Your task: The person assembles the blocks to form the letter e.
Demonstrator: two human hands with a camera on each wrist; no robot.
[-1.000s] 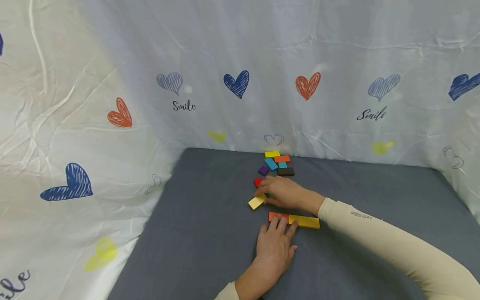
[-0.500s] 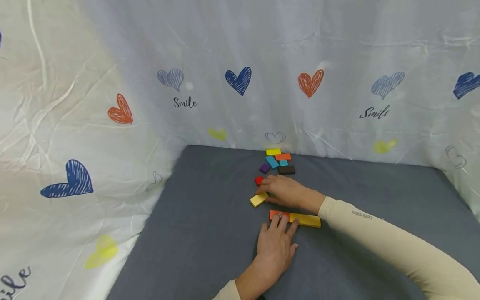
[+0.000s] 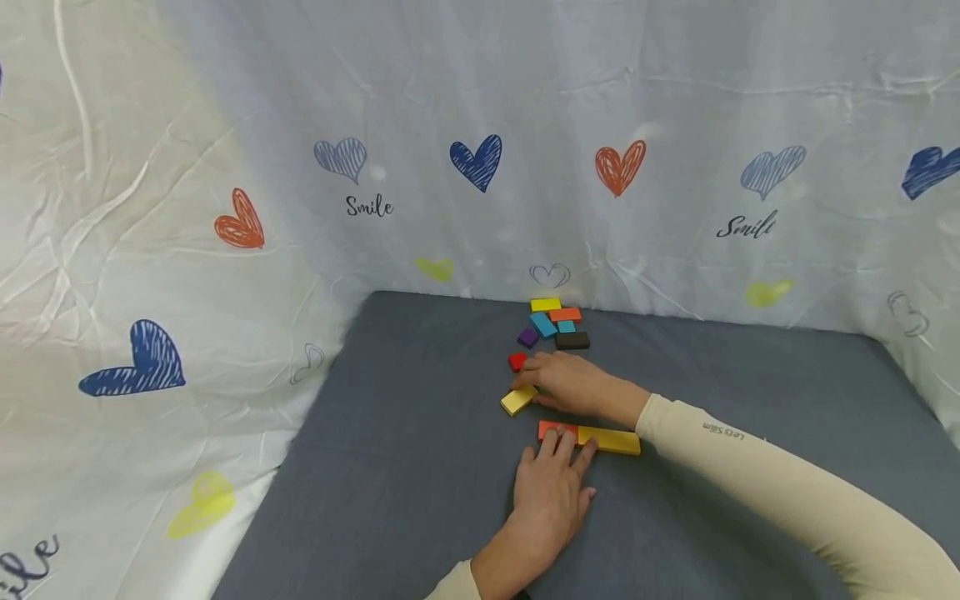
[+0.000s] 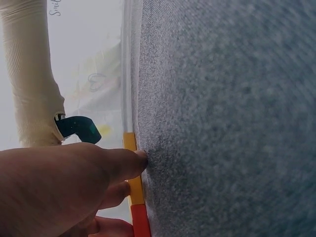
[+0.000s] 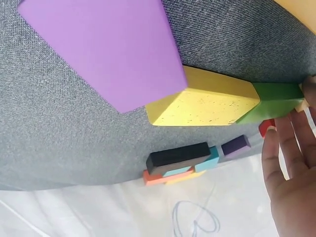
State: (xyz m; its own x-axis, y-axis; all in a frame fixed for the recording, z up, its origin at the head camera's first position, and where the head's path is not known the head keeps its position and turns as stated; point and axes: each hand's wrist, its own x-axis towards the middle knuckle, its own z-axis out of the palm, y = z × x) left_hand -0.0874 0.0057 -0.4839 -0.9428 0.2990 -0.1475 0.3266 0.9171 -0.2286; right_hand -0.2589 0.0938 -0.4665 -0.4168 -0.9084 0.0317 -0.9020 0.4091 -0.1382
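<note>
In the head view my left hand (image 3: 547,500) lies with fingers extended on a row of two blocks. Its fingers touch the orange-red block (image 3: 547,428) and the amber block (image 3: 615,441), which sit end to end. Farther off, my right hand (image 3: 566,382) pinches the near-right end of a pale yellow block (image 3: 517,401) between thumb and fingers. Beside those fingertips, in the right wrist view, a green block (image 5: 271,101) adjoins a yellow block (image 5: 207,98), with a large purple block (image 5: 108,49) nearest that camera. The right hand and forearm mostly hide these in the head view.
A small red block (image 3: 517,361) lies just beyond the right hand. Farther back are a purple block (image 3: 528,337), a black block (image 3: 572,340), a blue block (image 3: 543,324), an orange block (image 3: 566,314) and a yellow block (image 3: 545,305), close to the curtain (image 3: 480,233).
</note>
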